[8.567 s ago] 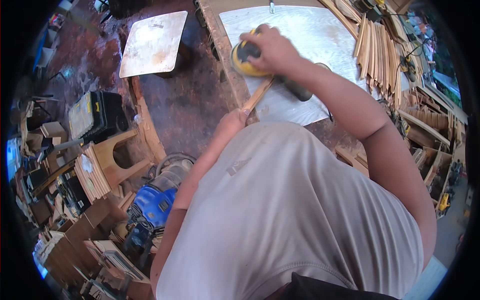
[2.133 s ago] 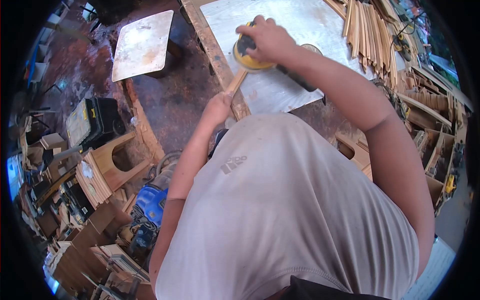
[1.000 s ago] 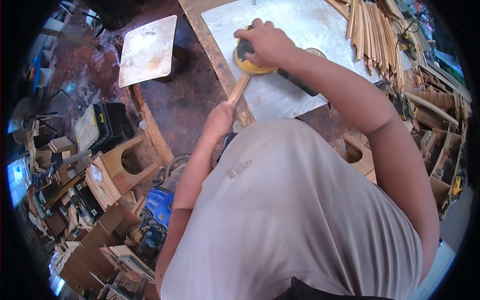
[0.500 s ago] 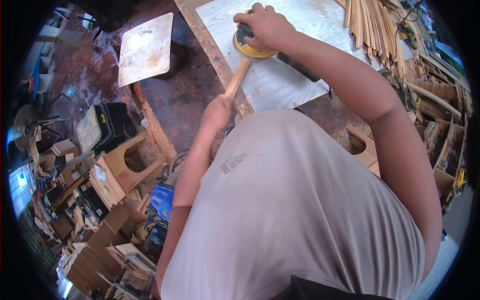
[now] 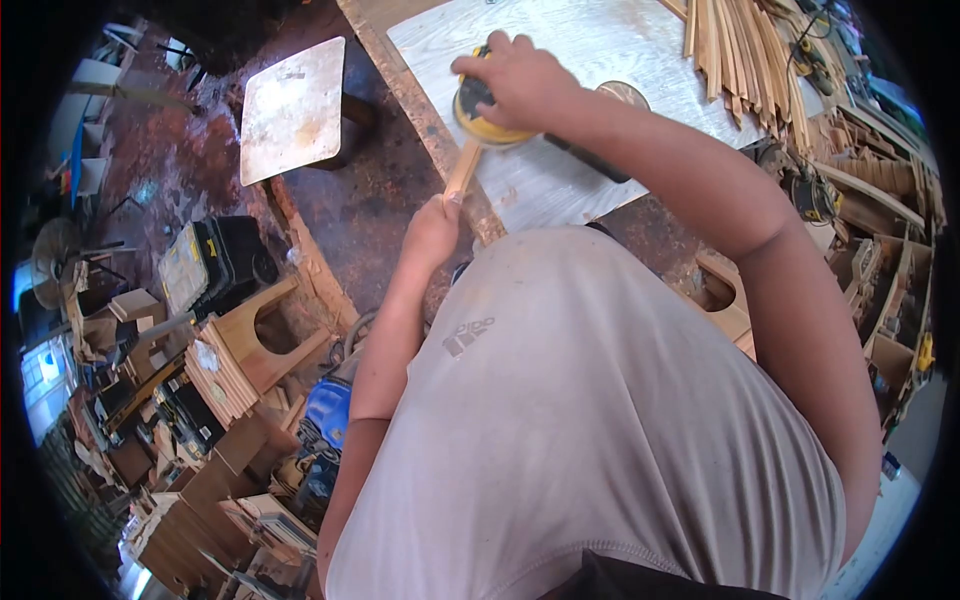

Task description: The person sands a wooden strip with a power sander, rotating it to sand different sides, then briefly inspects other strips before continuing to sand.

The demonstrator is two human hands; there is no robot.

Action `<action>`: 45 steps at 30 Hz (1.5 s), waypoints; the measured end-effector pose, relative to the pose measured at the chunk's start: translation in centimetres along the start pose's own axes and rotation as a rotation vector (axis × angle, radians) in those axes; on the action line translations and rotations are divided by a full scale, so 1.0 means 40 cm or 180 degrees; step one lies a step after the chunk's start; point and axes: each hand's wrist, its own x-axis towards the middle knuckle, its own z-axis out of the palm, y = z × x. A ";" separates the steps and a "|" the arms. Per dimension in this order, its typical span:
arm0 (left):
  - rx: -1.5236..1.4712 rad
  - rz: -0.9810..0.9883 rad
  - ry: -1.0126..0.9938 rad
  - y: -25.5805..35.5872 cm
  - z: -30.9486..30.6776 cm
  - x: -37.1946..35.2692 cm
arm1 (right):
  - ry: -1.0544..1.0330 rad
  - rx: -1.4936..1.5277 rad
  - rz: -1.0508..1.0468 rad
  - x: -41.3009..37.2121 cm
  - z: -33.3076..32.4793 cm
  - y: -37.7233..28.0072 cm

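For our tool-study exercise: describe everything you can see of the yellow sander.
The yellow sander has a round yellow body with a black top. It sits on a thin wooden strip at the near edge of the pale board. The right hand grips its top; the left hand holds the strip's near end.

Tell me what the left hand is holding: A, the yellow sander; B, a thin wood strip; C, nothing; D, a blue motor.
B: the left hand grips the near end of the strip, while the right hand presses the sander on its far end.
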 end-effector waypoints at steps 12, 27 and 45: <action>-0.0289 0.0030 -0.0203 -0.041 0.020 0.007 | 0.0156 -0.0251 0.0444 0.068 0.021 0.102; -0.0440 -0.0054 -0.0372 -0.075 0.040 -0.012 | -0.0086 -0.0405 0.0542 0.157 0.036 0.219; -0.0264 -0.0065 -0.0236 -0.066 0.053 -0.046 | -0.0128 -0.0226 0.0436 0.098 0.027 0.146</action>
